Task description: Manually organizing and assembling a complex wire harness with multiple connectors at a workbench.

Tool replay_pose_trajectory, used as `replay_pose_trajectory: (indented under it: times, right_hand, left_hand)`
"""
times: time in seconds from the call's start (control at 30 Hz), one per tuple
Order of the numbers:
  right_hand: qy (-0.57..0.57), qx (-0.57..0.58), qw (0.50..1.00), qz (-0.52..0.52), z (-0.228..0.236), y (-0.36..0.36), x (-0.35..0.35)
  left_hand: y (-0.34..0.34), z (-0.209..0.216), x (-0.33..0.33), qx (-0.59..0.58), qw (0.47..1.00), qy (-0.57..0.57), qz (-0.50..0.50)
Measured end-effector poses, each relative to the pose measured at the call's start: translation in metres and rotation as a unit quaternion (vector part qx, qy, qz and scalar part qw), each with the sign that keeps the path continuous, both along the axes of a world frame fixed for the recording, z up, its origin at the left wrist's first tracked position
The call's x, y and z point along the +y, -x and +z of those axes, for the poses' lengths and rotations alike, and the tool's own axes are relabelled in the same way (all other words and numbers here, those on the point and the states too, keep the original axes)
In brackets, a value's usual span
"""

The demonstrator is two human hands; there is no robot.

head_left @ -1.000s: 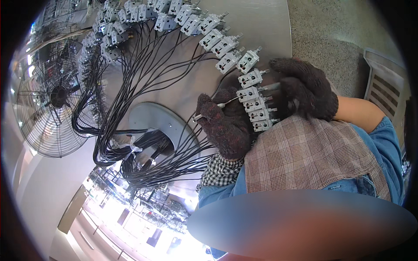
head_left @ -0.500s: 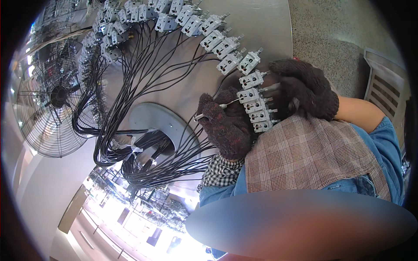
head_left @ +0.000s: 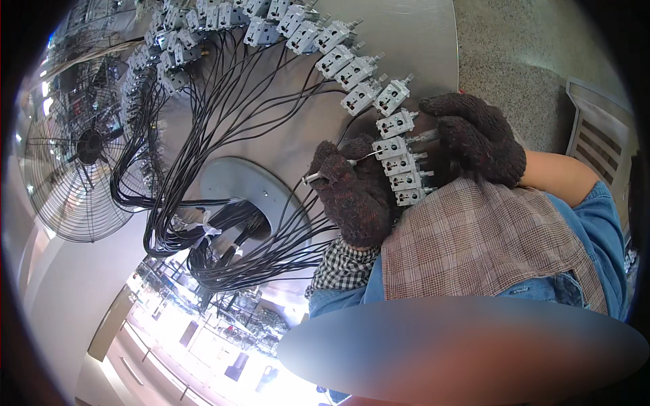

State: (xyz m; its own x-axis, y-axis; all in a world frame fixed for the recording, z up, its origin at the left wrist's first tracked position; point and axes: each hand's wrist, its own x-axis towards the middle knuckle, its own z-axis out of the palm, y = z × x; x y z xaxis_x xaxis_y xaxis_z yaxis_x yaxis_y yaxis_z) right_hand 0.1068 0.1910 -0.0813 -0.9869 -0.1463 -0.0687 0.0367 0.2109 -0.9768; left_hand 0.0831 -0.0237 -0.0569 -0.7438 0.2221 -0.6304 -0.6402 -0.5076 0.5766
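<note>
My left hand (head_left: 352,196) pinches a slim screwdriver-like tool (head_left: 353,162) between gloved fingers, its tip at a grey connector module (head_left: 390,148). The module stands in a short row between both hands, above my checked apron (head_left: 474,250). My right hand (head_left: 481,139) has its fingers bent beside the row; whether they grip it, I cannot tell. Caution: the slanted tip may slip off the housing; an unsteadied row may pivot; snagged black cables (head_left: 203,128) may tug modules.
</note>
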Motion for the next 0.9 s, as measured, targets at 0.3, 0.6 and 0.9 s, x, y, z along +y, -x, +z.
replay_pose_trajectory:
  times: [0.3,0.6,0.9]
  right_hand:
    - [0.079,-0.166,0.983,-0.029,0.0,0.003,0.0]
    - [0.042,0.068,0.995,0.053,-0.005,0.0,0.002]
    - [0.051,-0.015,0.998,0.031,0.0,0.002,0.0]
  left_hand:
    - [0.0,0.003,0.005,0.026,0.998,0.029,0.044]
    - [0.008,0.022,0.012,-0.04,0.992,-0.119,0.02]
    - [0.008,0.017,0.01,-0.048,0.99,-0.119,0.054]
